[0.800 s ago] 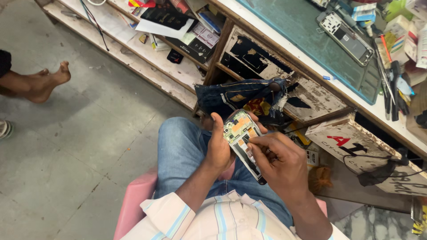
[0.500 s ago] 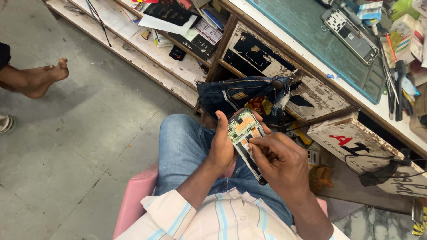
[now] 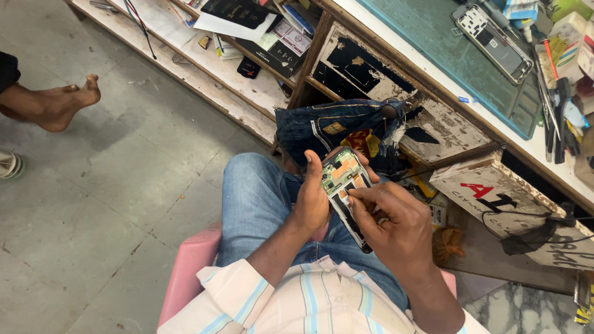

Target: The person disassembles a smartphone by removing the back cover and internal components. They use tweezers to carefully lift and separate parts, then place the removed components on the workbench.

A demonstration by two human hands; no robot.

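Left hand (image 3: 311,204) grips opened flat phone (image 3: 344,185), circuit board exposed; right hand (image 3: 393,226) fingertips pinch at board.

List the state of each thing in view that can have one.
Back-less smartphone with exposed circuit board: open, held over lap.
Left hand: gripping the phone's edge.
Right hand: fingertips pressed on the phone's inside.
Second dismantled phone: lying open on the green bench mat.
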